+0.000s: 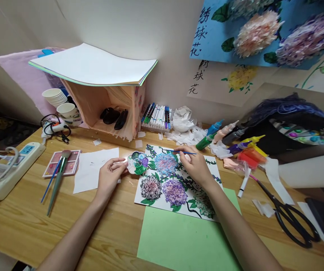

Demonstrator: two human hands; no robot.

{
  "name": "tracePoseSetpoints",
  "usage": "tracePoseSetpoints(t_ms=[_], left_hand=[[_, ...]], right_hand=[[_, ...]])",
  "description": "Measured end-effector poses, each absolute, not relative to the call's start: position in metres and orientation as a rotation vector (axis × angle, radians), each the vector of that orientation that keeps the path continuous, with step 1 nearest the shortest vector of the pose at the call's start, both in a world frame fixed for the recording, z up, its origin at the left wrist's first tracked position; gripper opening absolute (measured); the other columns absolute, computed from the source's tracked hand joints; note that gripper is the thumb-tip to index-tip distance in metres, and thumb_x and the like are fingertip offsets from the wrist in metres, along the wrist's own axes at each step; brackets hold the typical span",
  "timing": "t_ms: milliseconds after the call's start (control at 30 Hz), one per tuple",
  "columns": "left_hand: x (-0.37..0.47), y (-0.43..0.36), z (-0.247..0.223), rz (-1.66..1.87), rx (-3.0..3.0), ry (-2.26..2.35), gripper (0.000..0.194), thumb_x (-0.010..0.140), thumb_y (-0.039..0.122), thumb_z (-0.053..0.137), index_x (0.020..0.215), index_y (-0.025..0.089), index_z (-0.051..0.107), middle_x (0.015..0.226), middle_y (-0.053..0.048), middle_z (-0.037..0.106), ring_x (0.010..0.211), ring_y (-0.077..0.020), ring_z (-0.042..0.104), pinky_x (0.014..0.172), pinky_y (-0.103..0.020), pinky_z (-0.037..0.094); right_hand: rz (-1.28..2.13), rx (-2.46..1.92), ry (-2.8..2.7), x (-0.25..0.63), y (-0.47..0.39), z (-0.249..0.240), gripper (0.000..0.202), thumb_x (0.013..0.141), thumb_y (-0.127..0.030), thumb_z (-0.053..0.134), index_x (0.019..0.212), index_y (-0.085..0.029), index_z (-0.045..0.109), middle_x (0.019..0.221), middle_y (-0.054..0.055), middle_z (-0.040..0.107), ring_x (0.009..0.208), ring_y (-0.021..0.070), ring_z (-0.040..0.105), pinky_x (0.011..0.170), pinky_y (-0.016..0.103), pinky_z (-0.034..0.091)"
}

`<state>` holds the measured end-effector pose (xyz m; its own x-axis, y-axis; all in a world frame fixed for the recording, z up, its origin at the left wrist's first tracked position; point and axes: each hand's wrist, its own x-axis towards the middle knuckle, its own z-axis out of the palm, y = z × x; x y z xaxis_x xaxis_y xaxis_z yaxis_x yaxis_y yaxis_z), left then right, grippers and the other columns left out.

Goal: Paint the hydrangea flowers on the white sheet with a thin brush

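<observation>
My left hand [111, 173] grips the edge of a small white paint palette [137, 163], flower-shaped, with green and purple paint in its wells. The palette is over the left edge of a white sheet with flowers [166, 190], where textured blue, purple, pink and black blossoms and green leaves show. My right hand [192, 162] is closed on a thin blue paintbrush [189, 153], held nearly level above the upper part of the sheet, bristles toward the left. Whether the bristles touch the paper I cannot tell. My right forearm hides part of the sheet's right side.
Green paper [184, 241] lies under the sheet. Paint bottles [205, 141] and crumpled tissue [184, 120] lie behind it. Black scissors [288, 216] are at right. A large brush [58, 180], white paper [94, 169] and a power strip [23, 158] are at left. An open box [99, 101] stands behind.
</observation>
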<state>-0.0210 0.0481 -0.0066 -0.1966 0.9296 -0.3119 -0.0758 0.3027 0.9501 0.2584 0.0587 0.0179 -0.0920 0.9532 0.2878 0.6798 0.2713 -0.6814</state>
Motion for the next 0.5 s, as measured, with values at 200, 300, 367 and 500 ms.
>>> tracePoseSetpoints(t_ms=[200,300,367,500], left_hand=[[-0.0221,0.0478,-0.0079,1.150,0.826,1.441,0.048,0.056,0.038,0.082,0.091,0.012,0.063,0.071,-0.003,0.071,0.064,-0.0130,0.066,0.067,-0.023,0.053],[-0.0221,0.0485,-0.0084,1.153,0.821,1.435,0.048,0.056,0.038,0.083,0.091,0.012,0.063,0.071,-0.003,0.071,0.064,-0.0134,0.066,0.067,-0.024,0.053],[-0.0216,0.0490,-0.0082,1.152,0.819,1.436,0.048,0.056,0.038,0.082,0.090,0.012,0.063,0.071,-0.003,0.072,0.064,-0.0133,0.066,0.067,-0.024,0.053],[-0.0207,0.0492,-0.0069,1.143,0.823,1.447,0.047,0.057,0.038,0.082,0.091,0.012,0.063,0.071,-0.003,0.072,0.064,-0.0127,0.066,0.068,-0.023,0.053]], right_hand=[[0.512,-1.500,-1.856,0.2599,0.0603,0.0163,0.020,0.089,-0.023,0.044,0.093,-0.024,0.063,0.092,0.003,0.068,0.097,0.0215,0.057,0.086,0.035,0.042],[0.478,-1.490,-1.842,0.2602,0.0603,0.0177,0.020,0.089,-0.024,0.044,0.093,-0.024,0.063,0.093,0.004,0.067,0.098,0.0216,0.057,0.087,0.035,0.042],[0.465,-1.473,-1.844,0.2598,0.0599,0.0187,0.020,0.089,-0.024,0.044,0.094,-0.024,0.063,0.094,0.004,0.066,0.098,0.0216,0.057,0.088,0.035,0.042],[0.512,-1.476,-1.867,0.2586,0.0592,0.0182,0.021,0.089,-0.023,0.044,0.095,-0.025,0.064,0.094,0.003,0.066,0.097,0.0216,0.057,0.087,0.036,0.042]])
